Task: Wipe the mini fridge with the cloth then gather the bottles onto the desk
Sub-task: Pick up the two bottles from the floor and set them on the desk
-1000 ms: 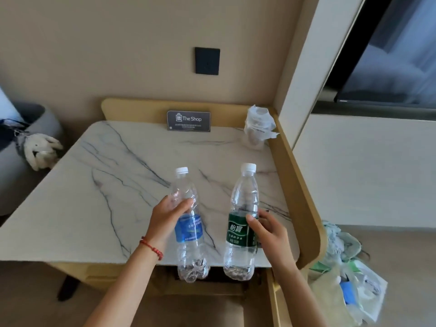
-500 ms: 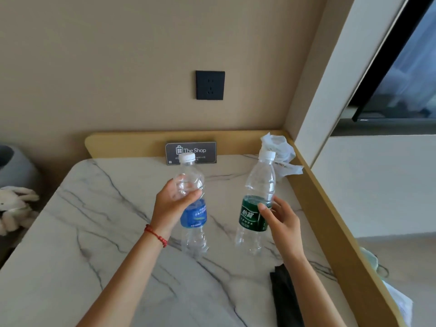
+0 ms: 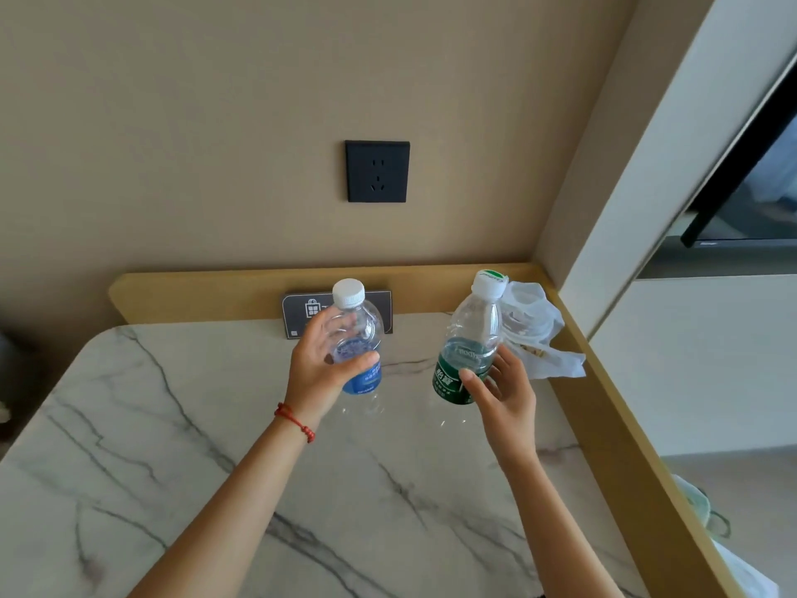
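My left hand (image 3: 321,369) grips a clear bottle with a blue label (image 3: 360,338) and a white cap. My right hand (image 3: 502,394) grips a clear bottle with a green label (image 3: 468,338), also white-capped. Both bottles stand about upright over the far part of the marble desk top (image 3: 172,446), their bases at or just above the surface; I cannot tell if they touch it. The mini fridge and the cloth are out of view.
A dark sign (image 3: 297,312) leans against the wooden back rim (image 3: 194,291), behind the blue-label bottle. A crumpled clear plastic bag (image 3: 539,334) lies in the far right corner. A black wall socket (image 3: 377,171) sits above. The wooden side rim (image 3: 612,425) bounds the desk's right edge.
Both hands carried the bottles from the desk's near edge toward its far side. The view moved forward over the desk, and the dark cloth near the front edge left the view.
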{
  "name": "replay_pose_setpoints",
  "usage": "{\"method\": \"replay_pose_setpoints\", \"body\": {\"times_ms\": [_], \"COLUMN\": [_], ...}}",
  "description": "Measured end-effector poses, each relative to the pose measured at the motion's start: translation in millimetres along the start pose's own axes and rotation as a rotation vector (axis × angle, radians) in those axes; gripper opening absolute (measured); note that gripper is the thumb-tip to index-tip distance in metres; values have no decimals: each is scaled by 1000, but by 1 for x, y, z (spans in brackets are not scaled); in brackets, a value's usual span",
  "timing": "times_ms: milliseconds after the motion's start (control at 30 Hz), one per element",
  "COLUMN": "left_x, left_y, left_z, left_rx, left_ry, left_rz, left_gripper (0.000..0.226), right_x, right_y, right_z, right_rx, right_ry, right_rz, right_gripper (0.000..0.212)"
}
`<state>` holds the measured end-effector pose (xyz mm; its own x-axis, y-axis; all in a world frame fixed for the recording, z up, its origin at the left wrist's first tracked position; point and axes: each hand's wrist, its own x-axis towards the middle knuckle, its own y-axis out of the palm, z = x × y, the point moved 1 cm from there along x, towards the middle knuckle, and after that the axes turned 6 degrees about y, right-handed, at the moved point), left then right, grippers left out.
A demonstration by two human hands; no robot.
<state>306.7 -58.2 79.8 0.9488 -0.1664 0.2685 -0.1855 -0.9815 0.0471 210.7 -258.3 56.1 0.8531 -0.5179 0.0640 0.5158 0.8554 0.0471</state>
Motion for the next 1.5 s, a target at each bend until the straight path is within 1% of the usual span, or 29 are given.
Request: {"method": "replay_pose_setpoints", "body": {"times_ms": [133, 233, 433, 567, 867, 1200, 1500], "left_x": [19, 30, 38, 43, 59, 70, 66], "left_y": [7, 10, 11, 13, 20, 23, 23], "left_z": [12, 22, 37, 41, 45, 54, 55], "left_rx": [31, 48, 94, 104, 132, 149, 152], "left_ry": [28, 27, 19, 33, 57, 55, 33], "left_rz": [-15, -20, -23, -29, -40, -30, -28], "left_gripper": [78, 82, 85, 74, 69, 71, 76], "right_x": [22, 31, 42, 52, 75, 80, 75], "right_y": [6, 12, 19, 22, 31, 33, 29], "right_z": [-17, -29, -45, -49, -53, -56, -53], "right_rx": [-14, -52, -108, -115, -112, -118, -188], "right_ry": [-14, -32, -77, -96, -84, -86, -85], "right_rz": [-4, -9, -43, -44, 4, 34, 27], "right_gripper": [53, 53, 56, 57, 58, 61, 73]}}
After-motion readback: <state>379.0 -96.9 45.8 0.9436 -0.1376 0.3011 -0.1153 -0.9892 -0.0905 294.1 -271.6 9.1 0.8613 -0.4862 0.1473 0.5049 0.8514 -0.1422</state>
